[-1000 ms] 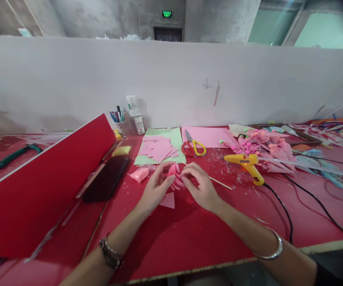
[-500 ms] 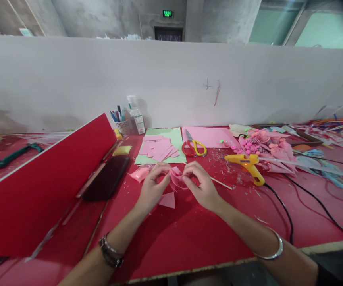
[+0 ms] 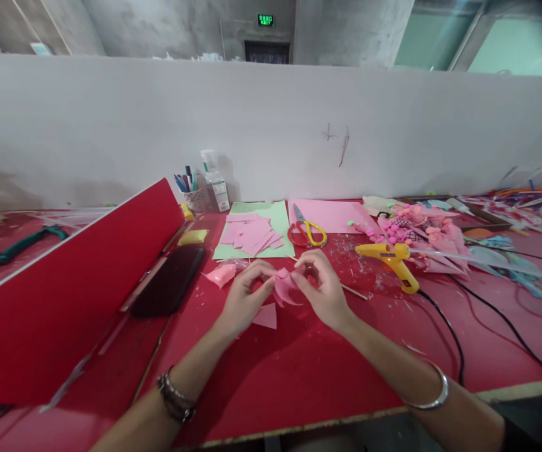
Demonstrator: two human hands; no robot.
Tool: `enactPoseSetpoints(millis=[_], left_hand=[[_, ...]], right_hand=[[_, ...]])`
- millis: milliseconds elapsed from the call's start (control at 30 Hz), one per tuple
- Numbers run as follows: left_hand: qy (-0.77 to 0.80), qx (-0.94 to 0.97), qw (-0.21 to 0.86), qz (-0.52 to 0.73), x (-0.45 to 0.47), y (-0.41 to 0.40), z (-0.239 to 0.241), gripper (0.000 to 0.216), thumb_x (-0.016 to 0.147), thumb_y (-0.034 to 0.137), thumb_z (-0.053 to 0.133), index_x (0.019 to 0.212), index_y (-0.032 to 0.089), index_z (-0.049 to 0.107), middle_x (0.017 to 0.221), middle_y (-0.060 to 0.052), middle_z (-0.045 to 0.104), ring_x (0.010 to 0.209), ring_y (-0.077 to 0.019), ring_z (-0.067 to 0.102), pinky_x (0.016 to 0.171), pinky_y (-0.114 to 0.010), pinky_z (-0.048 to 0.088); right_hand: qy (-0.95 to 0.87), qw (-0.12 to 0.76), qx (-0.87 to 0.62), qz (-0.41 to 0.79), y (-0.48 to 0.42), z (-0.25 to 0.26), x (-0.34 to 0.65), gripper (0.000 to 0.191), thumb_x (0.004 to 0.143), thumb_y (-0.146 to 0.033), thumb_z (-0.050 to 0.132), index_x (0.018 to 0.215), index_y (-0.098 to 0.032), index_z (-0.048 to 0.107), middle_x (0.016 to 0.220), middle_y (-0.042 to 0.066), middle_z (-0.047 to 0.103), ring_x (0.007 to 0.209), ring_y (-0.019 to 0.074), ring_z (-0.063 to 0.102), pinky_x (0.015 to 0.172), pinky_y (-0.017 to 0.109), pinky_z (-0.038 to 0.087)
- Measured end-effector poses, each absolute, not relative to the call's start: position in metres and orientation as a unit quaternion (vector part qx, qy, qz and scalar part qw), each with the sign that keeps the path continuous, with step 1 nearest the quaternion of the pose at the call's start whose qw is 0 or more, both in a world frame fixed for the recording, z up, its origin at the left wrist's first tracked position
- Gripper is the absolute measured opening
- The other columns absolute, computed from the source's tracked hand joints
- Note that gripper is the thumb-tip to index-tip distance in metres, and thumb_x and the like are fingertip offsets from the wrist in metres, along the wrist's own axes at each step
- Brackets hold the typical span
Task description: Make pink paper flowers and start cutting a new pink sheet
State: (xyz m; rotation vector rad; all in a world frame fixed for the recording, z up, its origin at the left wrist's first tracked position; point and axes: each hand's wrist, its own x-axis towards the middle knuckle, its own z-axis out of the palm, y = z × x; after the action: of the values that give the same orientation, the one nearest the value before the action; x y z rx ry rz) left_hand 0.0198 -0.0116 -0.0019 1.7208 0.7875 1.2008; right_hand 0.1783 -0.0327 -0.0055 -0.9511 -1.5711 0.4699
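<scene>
Between my two hands is a curled piece of pink paper (image 3: 286, 289), cut into strips that hang downward. My left hand (image 3: 245, 298) pinches its left side between thumb and fingers. On the other side, my right hand (image 3: 322, 289) pinches its upper right edge. A loose pink paper piece (image 3: 266, 316) lies on the red table just below my left hand. Behind the left hand sits a small bag of pink clay-like material (image 3: 221, 275). A thin wooden stick (image 3: 354, 291) is partly hidden by my right hand.
Pink paper pieces (image 3: 252, 233) lie on a green sheet (image 3: 275, 212). Scissors (image 3: 306, 229) rest beside a pink sheet (image 3: 337, 216). To the right are a yellow glue gun (image 3: 393, 260) and pink crafts (image 3: 421, 229). A phone (image 3: 170, 281) and red board (image 3: 78, 295) stand left.
The pink paper has turned between my fingers, so its strips now fan out downward. My right hand has risen slightly; my left hand has shifted a little to the right.
</scene>
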Motion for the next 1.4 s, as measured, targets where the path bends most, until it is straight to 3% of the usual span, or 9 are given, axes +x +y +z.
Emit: enactPoseSetpoints(millis=[100, 233, 433, 600, 767, 1067, 1400], left_hand=[[0.311, 0.695, 0.429, 0.487, 0.021, -0.012, -0.002, 0.010, 0.076, 0.024, 0.055, 0.072, 0.017, 0.060, 0.073, -0.001, 0.053, 0.069, -0.0125, 0.050, 0.066, -0.023, 0.038], [0.328, 0.686, 0.407, 0.506, 0.024, -0.014, -0.002, 0.009, 0.077, 0.022, 0.054, 0.071, 0.017, 0.059, 0.072, 0.000, 0.054, 0.069, -0.0123, 0.050, 0.065, -0.023, 0.038], [0.364, 0.688, 0.364, 0.511, 0.025, -0.016, 0.002, 0.008, 0.077, 0.021, 0.053, 0.071, 0.017, 0.058, 0.073, 0.000, 0.057, 0.070, -0.0128, 0.051, 0.065, -0.022, 0.039], [0.359, 0.704, 0.319, 0.523, 0.023, -0.015, 0.002, 0.008, 0.078, 0.019, 0.052, 0.073, 0.017, 0.058, 0.075, -0.001, 0.057, 0.072, -0.0128, 0.051, 0.066, -0.023, 0.039], [0.366, 0.721, 0.261, 0.527, 0.023, -0.015, 0.002, 0.008, 0.077, 0.015, 0.052, 0.072, 0.017, 0.058, 0.074, -0.001, 0.057, 0.071, -0.0131, 0.051, 0.063, -0.023, 0.040], [0.352, 0.728, 0.275, 0.519, 0.026, -0.019, 0.003, 0.013, 0.076, 0.013, 0.053, 0.087, 0.018, 0.059, 0.079, -0.001, 0.055, 0.071, -0.0114, 0.051, 0.062, -0.022, 0.043], [0.325, 0.727, 0.332, 0.506, 0.027, -0.020, 0.000, 0.015, 0.075, 0.013, 0.053, 0.089, 0.019, 0.056, 0.087, -0.003, 0.057, 0.076, -0.0123, 0.054, 0.066, -0.023, 0.046]], right_hand=[[-0.679, 0.587, -0.419, 0.138, -0.036, -0.005, 0.178, 0.019, 0.076, -0.023, 0.056, 0.093, -0.021, 0.048, 0.092, 0.004, 0.044, 0.076, 0.0146, 0.045, 0.069, 0.029, 0.042], [-0.712, 0.555, -0.412, 0.120, -0.039, -0.003, 0.178, 0.003, 0.080, -0.023, 0.050, 0.083, -0.021, 0.049, 0.083, 0.003, 0.045, 0.072, 0.0144, 0.046, 0.065, 0.028, 0.042], [-0.728, 0.535, -0.393, 0.172, -0.039, -0.002, 0.178, 0.005, 0.080, -0.025, 0.051, 0.083, -0.021, 0.052, 0.086, 0.004, 0.047, 0.071, 0.0133, 0.050, 0.063, 0.027, 0.046], [-0.743, 0.528, -0.375, 0.171, -0.040, 0.000, 0.180, 0.022, 0.076, -0.030, 0.057, 0.096, -0.021, 0.052, 0.094, 0.006, 0.052, 0.083, 0.0164, 0.052, 0.074, 0.031, 0.047], [-0.766, 0.510, -0.361, 0.151, -0.039, -0.002, 0.180, 0.045, 0.064, -0.037, 0.069, 0.100, -0.021, 0.049, 0.098, 0.006, 0.054, 0.095, 0.0203, 0.050, 0.084, 0.035, 0.043], [-0.764, 0.502, -0.373, 0.160, -0.036, -0.010, 0.178, 0.029, 0.069, -0.029, 0.065, 0.089, -0.021, 0.046, 0.096, 0.006, 0.049, 0.090, 0.0189, 0.050, 0.075, 0.032, 0.045], [-0.756, 0.513, -0.368, 0.171, -0.035, -0.011, 0.178, 0.023, 0.071, -0.020, 0.062, 0.081, -0.020, 0.042, 0.092, 0.004, 0.046, 0.083, 0.0160, 0.049, 0.071, 0.029, 0.046]])
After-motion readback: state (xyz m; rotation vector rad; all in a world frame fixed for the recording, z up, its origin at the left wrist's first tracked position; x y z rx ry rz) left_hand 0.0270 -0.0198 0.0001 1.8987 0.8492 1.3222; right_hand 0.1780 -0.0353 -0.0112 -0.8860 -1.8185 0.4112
